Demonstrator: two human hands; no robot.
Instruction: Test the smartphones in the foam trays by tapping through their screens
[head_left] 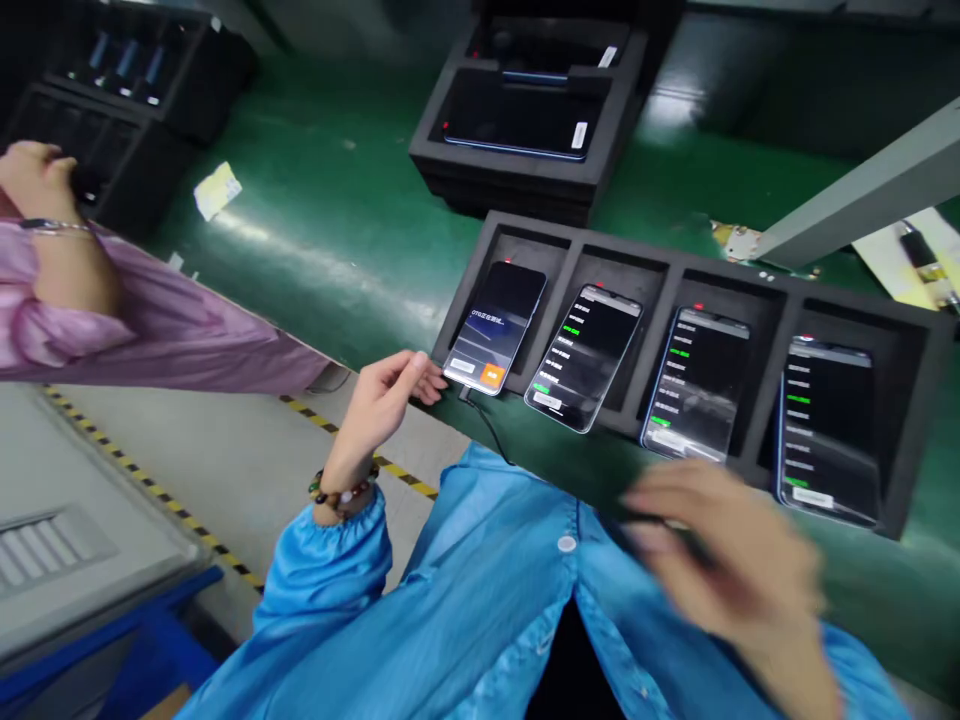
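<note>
Several phones rest in a black foam tray [574,245]. The leftmost phone [499,325] shows an orange button, and a black cable [487,425] is plugged into its lower end. My left hand [390,400] is beside that phone's lower left corner, fingers bent together at the tray edge; whether they grip anything is hidden. The second phone [585,355], third phone [697,385] and rightmost phone [829,430] show lists with green lines. My right hand [720,550], blurred by motion, is below the third phone, with a dark thing between thumb and fingers that I cannot make out.
Behind stands a stack of foam trays [510,180] holding phones. More dark trays [165,120] are at the back left, near another person's hand [37,180] and pink sleeve. A yellowish paper [217,191] lies on the green table [315,220]. A grey post [862,190] rises at the right.
</note>
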